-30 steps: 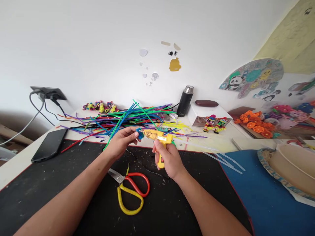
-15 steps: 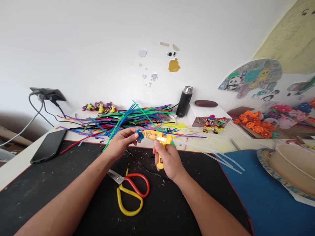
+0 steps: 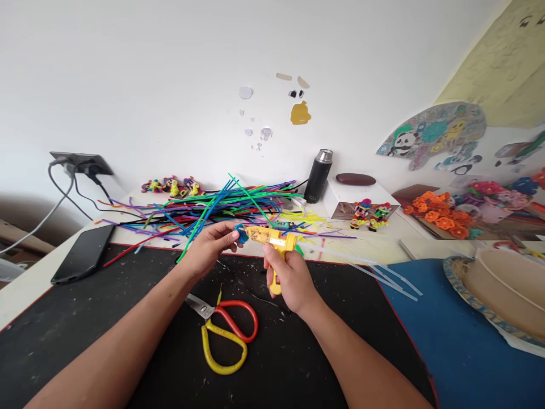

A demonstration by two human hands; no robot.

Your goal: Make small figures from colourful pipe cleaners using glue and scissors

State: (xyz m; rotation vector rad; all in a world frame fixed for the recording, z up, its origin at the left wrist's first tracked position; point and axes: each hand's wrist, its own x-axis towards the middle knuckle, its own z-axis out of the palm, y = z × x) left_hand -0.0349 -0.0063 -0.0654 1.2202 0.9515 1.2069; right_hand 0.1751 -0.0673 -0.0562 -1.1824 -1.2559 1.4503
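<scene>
Between the thumb and fingers of my left hand is a small blue fuzzy piece, apparently bent pipe cleaner; its exact shape is too small to make out. My right hand is wrapped round the handle of a yellow hot glue gun. The gun's stained nozzle points left and is at the blue piece; whether they touch I cannot tell. Below both hands, scissors with one red and one yellow handle lie on the black mat.
A heap of coloured pipe cleaners spreads behind my hands. A phone lies at the left. Farther back stand a black thermos, a white box and small fuzzy figures. Clear glue sticks and a round basket are at the right.
The glue gun has shifted slightly left, bringing its nozzle closer to the blue piece. My left hand has stayed nearly still, keeping its hold.
</scene>
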